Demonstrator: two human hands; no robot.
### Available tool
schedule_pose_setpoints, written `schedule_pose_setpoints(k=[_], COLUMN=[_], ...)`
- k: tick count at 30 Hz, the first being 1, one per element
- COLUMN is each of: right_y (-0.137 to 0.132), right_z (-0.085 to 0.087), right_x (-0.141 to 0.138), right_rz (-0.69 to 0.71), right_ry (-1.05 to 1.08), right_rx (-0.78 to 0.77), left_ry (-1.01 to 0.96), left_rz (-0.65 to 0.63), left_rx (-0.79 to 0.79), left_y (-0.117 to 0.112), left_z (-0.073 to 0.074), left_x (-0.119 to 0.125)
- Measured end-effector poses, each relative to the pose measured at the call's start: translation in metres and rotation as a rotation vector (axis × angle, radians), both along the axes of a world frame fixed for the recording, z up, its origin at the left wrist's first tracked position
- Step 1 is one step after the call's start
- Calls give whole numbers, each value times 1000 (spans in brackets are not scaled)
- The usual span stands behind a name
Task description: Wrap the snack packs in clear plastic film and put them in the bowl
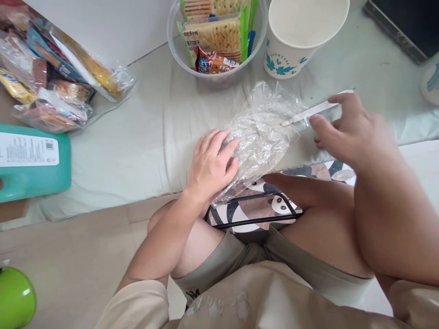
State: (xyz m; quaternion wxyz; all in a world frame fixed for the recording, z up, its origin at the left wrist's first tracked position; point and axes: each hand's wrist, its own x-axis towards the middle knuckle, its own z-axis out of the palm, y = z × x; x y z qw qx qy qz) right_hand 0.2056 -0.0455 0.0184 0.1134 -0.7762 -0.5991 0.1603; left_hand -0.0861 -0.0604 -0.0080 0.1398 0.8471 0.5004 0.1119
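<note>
The left hand (pixel 212 165) is laid flat and open, palm down, on the near edge of a crumpled clear plastic bag (pixel 265 130). The bag is spread over a pale green sheet (pixel 147 132), and its lower corner hangs over the sheet's edge onto a panda-print item (pixel 255 212) that is seen between the person's bare knees.

The right hand (pixel 346 130) is held just right of the bag with its fingers half curled. A thin white strip (pixel 310 113) is seen running between its thumb and index finger, with the pointed end resting on the bag's right side. The hand is blurred, so whether the strip is actually pinched cannot be told.

Beyond the bag, a clear plastic tub (pixel 173 39) is filled with cracker packets (pixel 216 36) and a small orange snack packet. A white paper cup (pixel 298 43) with a teal leaf print is stood just beside the tub, on its right.

At the far left, a clear bag of assorted snacks (pixel 51 73) is laid on the sheet. A teal container (pixel 34 178) with a white label is placed in front of it. A bright green rounded object (pixel 15 297) is cut off by the lower left corner. A dark flat device (pixel 401 25) is lying at the upper right.
</note>
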Motion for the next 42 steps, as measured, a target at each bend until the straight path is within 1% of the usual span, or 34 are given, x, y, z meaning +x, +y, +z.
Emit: schedule_pose_setpoints(k=[1, 3, 6, 9, 12, 14, 16, 18, 19, 21, 25, 28, 31, 34, 37, 40, 41, 42], right_y=[1, 3, 6, 10, 14, 18, 20, 20, 18, 11, -7, -17, -20, -19, -14, -10, -10, -10], right_z=[-2, -7, -18, -31, -42, -50, -55, -55, -52, -42, -14, -6, -8, -14, -19, -24, -25, -26], right_x=[-6, -16, -22, -20, -21, -26, -33, -42, -46, -53, -65, -72, -77, -78, -75, -73, -72, -72], right_rz=[-56, -78, -1, 19, -12, 16, 67, 108, 136, 224, 487, 674, 779, 779, 762, 837, 874, 905], right_ry=[14, 72, 205, 333, 526, 671, 752, 749, 724, 656, 631, 616, 585, 562, 535, 488, 456, 411], right_rx=[-29, 7, 139, 265, 310, 324, 359, 415, 441, 491, 602, 612, 602, 600, 572, 580, 573, 544], left_ry=[0, -7, -24, -22, -14, -15, -18, -18, -19, -26, -20, -13, -65, -153, -249, -365, -401, -440], left_rz=[5, 17, 40, 65, 95, 114, 134, 149, 153, 158, 185, 221, 253, 304, 356, 293, 282, 302], left_rx=[9, 23, 17, 32, 54, 55, 56, 57, 58, 61, 71, 40, 5, 65, 181, 211, 211, 204], left_y=[-1, -3, -5, -7, -7, -7, -7, -6, -5, -3, 4, 13, 24, 26, 14, -6, -10, -12], left_z=[-1, -2, -3, -3, -4, -4, -4, -4, -5, -6, -8, -10, -9, -4, 6, 14, 16, 16], left_x=[1, 3, 5, 6, 8, 10, 13, 16, 17, 18, 21, 24, 26, 18, 2, -15, -20, -25])
